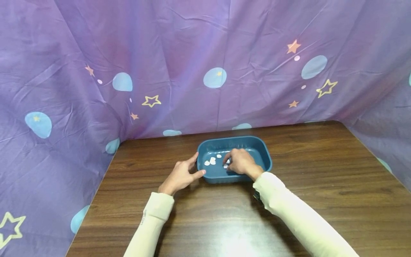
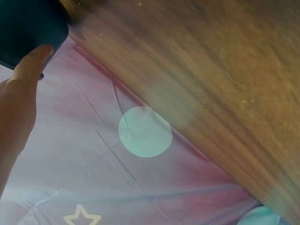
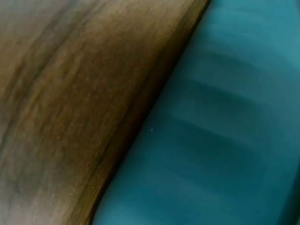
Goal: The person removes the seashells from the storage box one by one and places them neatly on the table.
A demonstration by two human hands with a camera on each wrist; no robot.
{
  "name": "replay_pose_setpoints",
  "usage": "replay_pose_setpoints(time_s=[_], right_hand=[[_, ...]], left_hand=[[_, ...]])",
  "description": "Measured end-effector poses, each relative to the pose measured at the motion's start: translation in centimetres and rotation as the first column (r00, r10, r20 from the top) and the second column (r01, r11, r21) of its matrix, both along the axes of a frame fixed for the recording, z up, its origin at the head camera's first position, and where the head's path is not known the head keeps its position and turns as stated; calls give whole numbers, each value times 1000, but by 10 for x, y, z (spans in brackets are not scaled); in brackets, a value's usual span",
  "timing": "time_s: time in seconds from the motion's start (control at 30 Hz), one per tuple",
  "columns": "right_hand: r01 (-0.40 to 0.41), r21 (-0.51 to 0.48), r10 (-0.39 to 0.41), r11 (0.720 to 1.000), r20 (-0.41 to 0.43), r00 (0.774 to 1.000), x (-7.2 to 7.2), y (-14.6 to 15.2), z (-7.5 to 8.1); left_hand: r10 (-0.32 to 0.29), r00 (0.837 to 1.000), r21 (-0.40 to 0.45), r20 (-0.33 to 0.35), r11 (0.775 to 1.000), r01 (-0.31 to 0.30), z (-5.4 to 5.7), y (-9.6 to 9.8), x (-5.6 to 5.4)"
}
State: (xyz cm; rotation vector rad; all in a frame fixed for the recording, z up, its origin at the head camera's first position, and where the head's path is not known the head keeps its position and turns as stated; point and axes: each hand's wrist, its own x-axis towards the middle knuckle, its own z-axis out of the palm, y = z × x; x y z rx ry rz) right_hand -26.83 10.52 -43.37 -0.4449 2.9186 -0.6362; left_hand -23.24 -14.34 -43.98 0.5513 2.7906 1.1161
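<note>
A blue plastic basin [image 1: 234, 177] with rounded corners stands on the wooden table. Several small white, rounded pieces [image 1: 212, 161] lie on its floor, toward the left. My right hand [image 1: 241, 162] reaches down into the basin over its near wall. Its thumb and index finger are bent around a small white piece [image 1: 226, 166] close to the floor. At the basin's left end is my left hand [image 1: 181, 174], fingers and thumb spread fairly straight and touching the rim. The left wrist view shows the thumb of my left hand [image 2: 28, 77] against the basin [image 2: 28, 28].
The wooden table [image 1: 321, 185] extends on both sides of the basin and in front of it. A purple curtain [image 1: 179, 64] with stars and blue ovals hangs along the table's back edge and both sides. The basin's ribbed outer wall [image 3: 211, 131] fills much of the right wrist view, blurred.
</note>
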Motion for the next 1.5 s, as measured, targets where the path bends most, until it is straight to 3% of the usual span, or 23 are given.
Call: replay_pose_setpoints(time_s=[0.57, 0.93, 1.5], right_hand=[[40, 42, -40, 998, -3, 999, -6, -5, -6], [43, 5, -43, 999, -12, 999, -10, -5, -11], [29, -16, -29, 999, -3, 1000, -12, -2, -8]], left_hand=[[-3, 1000, 0, -12, 1000, 3, 1, -1, -1], [3, 1000, -5, 15, 1000, -3, 3, 0, 0], [-1, 1000, -16, -3, 1000, 1, 2, 0, -2]])
